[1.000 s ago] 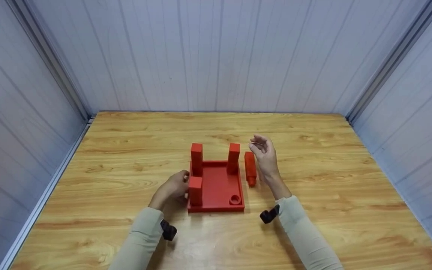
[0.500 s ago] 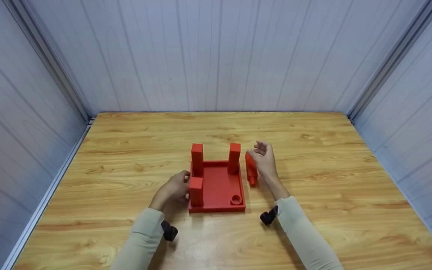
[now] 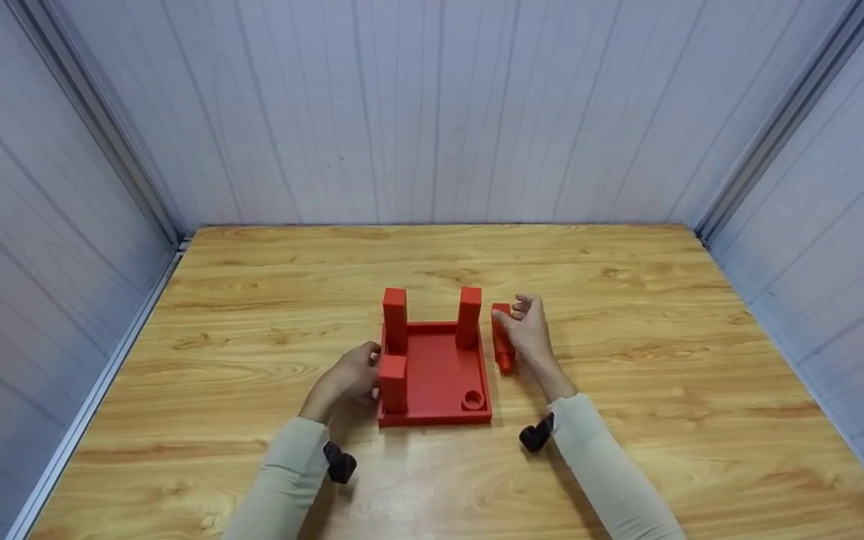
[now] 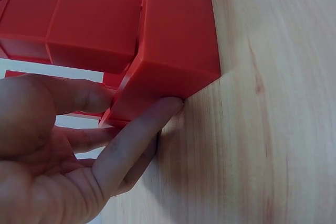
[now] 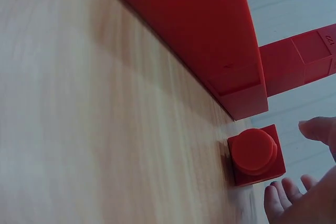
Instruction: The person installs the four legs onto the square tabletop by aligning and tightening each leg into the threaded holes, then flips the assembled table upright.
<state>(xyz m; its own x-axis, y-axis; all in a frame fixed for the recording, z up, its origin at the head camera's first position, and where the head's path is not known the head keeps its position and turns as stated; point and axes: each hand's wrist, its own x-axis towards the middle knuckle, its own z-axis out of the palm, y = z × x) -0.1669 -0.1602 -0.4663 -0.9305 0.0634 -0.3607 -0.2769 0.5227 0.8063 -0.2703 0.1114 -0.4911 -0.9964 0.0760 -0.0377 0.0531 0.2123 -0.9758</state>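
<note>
A red tray-like tabletop (image 3: 441,375) of a small toy table lies underside up, three square legs (image 3: 393,384) standing at its corners. Its near right corner carries a round socket (image 3: 472,400). My left hand (image 3: 353,375) grips the left side; in the left wrist view the thumb (image 4: 97,97) is at the rim and a finger (image 4: 142,135) lies along the outer wall. A loose red leg (image 3: 503,341) lies right of the tabletop, its round peg (image 5: 254,151) towards me. My right hand (image 3: 528,330) is over this leg, thumb and fingers spread apart.
All of this sits on a wood-grain table (image 3: 252,300). Pale panelled walls (image 3: 432,112) enclose it at the back and both sides. A small black camera (image 3: 340,463) is worn at each wrist, over light sleeves (image 3: 604,465).
My right hand has come down and slightly nearer to me, onto the loose leg. The left hand keeps its place at the tabletop's side, and the toy table stays put.
</note>
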